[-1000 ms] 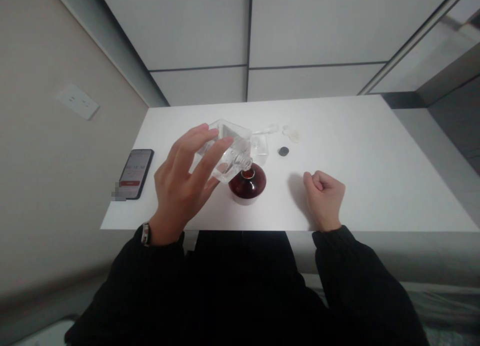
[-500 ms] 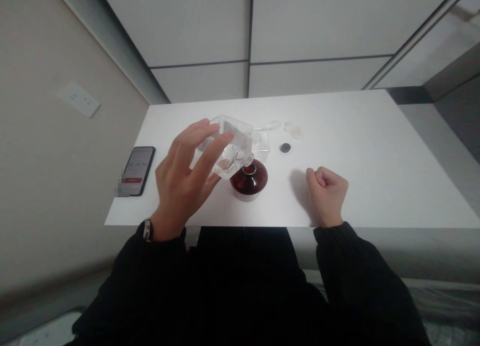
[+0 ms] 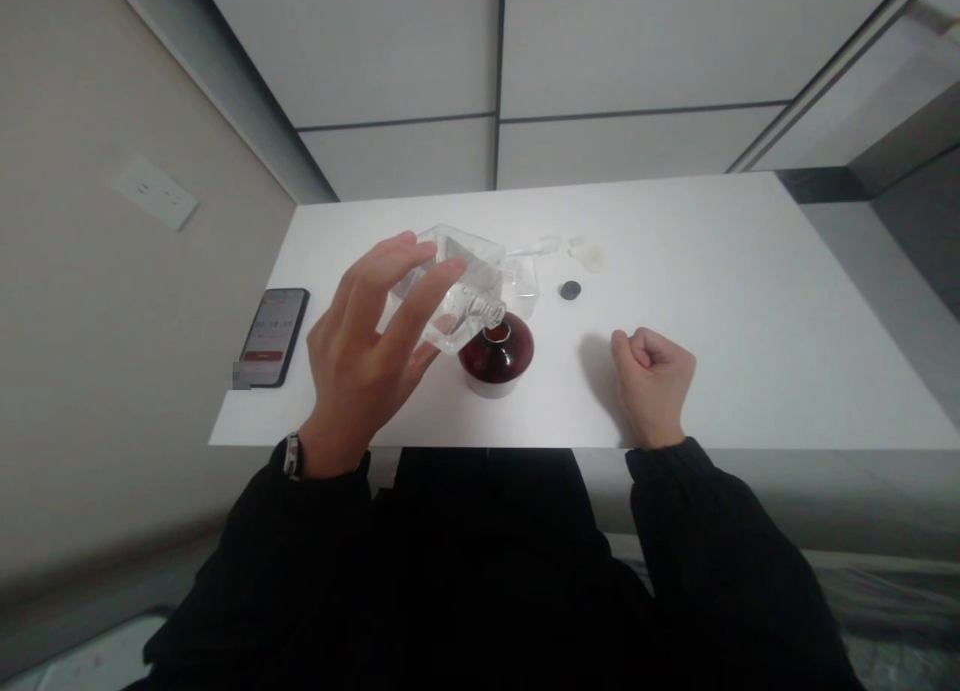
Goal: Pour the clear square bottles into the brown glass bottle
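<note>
My left hand (image 3: pixel 375 346) is wrapped round a clear square bottle (image 3: pixel 469 256), fingers over its upper side. The bottle is tilted, its threaded neck pointing down to the right, right at the mouth of a dark red-brown round bottle (image 3: pixel 504 356) with a pale base. Whether the two mouths touch, and whether liquid runs between them, I cannot tell. My right hand (image 3: pixel 654 383) rests on the table as a closed fist to the right of the brown bottle, with nothing showing from it.
Behind the bottles lie a small dark round cap (image 3: pixel 570 290), a crumpled whitish piece (image 3: pixel 586 255) and a clear slender item (image 3: pixel 541 246). A clear box-like container (image 3: pixel 525 289) is partly hidden. A phone (image 3: pixel 274 337) lies at the left edge of the white table (image 3: pixel 787 341).
The view has shifted very slightly. My left hand keeps the clear bottle tilted at the brown bottle's mouth, and my right fist stays in place.
</note>
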Demonstrator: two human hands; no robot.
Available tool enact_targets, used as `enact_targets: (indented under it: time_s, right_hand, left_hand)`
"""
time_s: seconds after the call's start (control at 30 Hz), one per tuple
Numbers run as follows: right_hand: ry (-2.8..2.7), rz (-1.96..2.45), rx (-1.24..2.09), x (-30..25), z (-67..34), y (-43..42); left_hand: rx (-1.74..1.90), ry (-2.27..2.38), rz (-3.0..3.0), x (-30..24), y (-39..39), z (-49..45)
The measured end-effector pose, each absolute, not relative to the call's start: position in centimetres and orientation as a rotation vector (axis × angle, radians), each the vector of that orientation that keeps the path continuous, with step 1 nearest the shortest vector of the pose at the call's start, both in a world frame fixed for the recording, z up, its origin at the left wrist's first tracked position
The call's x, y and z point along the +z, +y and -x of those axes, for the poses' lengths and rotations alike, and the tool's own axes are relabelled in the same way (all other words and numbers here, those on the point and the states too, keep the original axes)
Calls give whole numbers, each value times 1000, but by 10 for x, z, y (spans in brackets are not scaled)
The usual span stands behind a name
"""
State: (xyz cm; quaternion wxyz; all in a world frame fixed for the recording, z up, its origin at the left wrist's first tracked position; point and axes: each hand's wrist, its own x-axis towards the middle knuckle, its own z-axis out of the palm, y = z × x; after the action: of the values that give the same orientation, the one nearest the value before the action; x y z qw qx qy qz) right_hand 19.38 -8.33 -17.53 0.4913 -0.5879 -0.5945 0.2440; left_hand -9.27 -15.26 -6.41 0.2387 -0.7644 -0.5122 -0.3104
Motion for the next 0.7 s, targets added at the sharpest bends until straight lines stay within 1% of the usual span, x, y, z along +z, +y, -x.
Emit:
enact_targets:
  time_s: [0.4,0.7]
  right_hand:
    - [-1425,1413,616,-174,-193,-84]
    - [-1449,1416,588,-175,-194,-83]
  left_hand:
    - [-822,-1402,2108,-64,-153,94]
    - [-845,-1280,2069,-62,-150,91]
